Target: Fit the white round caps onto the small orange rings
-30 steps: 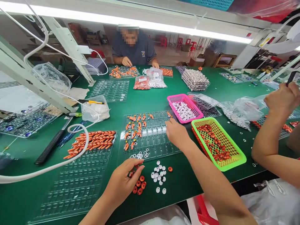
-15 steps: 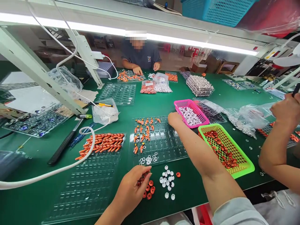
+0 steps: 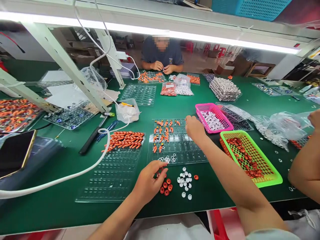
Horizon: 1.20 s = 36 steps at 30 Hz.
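My right hand (image 3: pixel 195 129) is over the right side of a clear plastic tray (image 3: pixel 181 148), close to the pink basket. Its fingers are curled down and mostly hidden, so what they hold cannot be seen. My left hand (image 3: pixel 151 180) hovers at the tray's front edge with thumb and fingertips drawn together; anything between them is too small to make out. Just beside it lie round red pieces (image 3: pixel 166 186) and white rings (image 3: pixel 168 159). Orange curved parts (image 3: pixel 165 131) sit in the tray's left slots. White discs (image 3: pixel 184 180) are scattered right of the red pieces.
A pink basket (image 3: pixel 230 128) holds white pieces; a green basket (image 3: pixel 276 178) holds red ones. At left are a tray of orange parts (image 3: pixel 127 140), a hammer (image 3: pixel 91 140), a white cable (image 3: pixel 82 171) and a phone (image 3: pixel 17 153). A co-worker (image 3: pixel 162 56) sits opposite; another person's arm (image 3: pixel 306 156) is at right.
The view has swung left, bringing the phone into sight. My right hand shows more fully at the tray's right side. The co-worker opposite has brought both hands together.
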Motion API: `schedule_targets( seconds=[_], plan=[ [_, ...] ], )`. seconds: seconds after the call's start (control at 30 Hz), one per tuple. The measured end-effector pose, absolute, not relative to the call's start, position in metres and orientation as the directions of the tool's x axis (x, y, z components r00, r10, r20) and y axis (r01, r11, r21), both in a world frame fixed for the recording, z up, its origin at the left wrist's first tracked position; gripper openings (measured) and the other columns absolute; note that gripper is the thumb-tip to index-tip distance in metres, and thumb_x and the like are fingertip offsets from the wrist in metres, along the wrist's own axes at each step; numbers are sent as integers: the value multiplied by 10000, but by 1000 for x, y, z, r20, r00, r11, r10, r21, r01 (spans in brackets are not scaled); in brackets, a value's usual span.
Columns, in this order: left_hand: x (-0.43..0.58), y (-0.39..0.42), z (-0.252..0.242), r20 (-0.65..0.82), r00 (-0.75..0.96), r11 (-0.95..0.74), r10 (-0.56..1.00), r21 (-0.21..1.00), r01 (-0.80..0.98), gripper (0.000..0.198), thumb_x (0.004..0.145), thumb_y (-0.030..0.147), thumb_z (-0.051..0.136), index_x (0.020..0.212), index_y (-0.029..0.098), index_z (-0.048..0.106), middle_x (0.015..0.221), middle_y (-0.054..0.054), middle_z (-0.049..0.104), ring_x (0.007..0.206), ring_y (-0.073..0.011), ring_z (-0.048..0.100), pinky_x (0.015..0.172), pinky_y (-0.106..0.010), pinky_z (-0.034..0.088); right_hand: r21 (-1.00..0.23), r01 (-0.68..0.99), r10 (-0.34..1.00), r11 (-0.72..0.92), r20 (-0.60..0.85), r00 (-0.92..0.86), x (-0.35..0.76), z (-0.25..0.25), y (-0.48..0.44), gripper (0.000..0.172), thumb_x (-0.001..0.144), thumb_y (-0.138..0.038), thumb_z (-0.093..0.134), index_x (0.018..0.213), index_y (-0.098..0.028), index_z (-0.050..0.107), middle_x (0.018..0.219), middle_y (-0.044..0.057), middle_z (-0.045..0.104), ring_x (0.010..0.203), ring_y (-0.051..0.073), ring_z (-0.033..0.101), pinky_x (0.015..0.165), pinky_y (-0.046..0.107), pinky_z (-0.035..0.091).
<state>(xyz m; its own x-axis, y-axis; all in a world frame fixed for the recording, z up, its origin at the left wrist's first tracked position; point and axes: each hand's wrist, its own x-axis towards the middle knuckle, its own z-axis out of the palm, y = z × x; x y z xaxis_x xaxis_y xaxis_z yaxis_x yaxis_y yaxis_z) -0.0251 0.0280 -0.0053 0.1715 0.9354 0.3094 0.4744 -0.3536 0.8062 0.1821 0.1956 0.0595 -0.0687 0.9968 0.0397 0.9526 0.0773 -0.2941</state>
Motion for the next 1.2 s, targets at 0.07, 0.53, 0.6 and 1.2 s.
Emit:
schedule_targets(
  seconds=[0.07, 0.53, 0.6, 1.2],
  plan=[
    [-23, 25, 2, 233, 140, -271, 962, 866, 419, 225, 923, 218, 562, 1131, 193, 644, 1008, -69, 682, 821, -162, 654, 753, -296, 549, -407, 898, 986, 166, 49, -160, 181, 62, 151, 319, 943, -129, 499, 1257, -179, 533, 1119, 98, 659, 944, 183, 663, 805, 294, 532],
    [34, 9, 6, -237, 401, 322, 885, 934, -158, 318, 799, 245, 737, 1102, 172, 671, 1000, -71, 715, 903, -184, 663, 833, -331, 562, -968, -115, 974, -223, -216, -67, 208, 0, -17, 226, 886, -274, 644, 1109, -244, 623, 930, 27, 664, 775, 123, 618, 555, 186, 479],
    [39, 7, 6, -265, 350, 320, 899, 941, -109, 263, 784, 243, 748, 1030, 164, 697, 954, -64, 724, 859, -177, 669, 814, -321, 563, -967, -141, 977, -215, -211, -41, 210, -5, -20, 235, 893, -264, 641, 1127, -253, 615, 931, 23, 659, 775, 120, 622, 549, 179, 480],
    [50, 16, 16, -399, 251, 446, 882, 878, -171, 157, 671, 177, 808, 787, 149, 706, 787, -26, 709, 753, -142, 651, 690, -242, 535, -931, 161, 945, 328, 320, -72, 218, -29, -26, 600, 841, -68, 557, 1373, -315, 431, 1001, 38, 604, 893, 183, 584, 820, 372, 522]
  ],
)
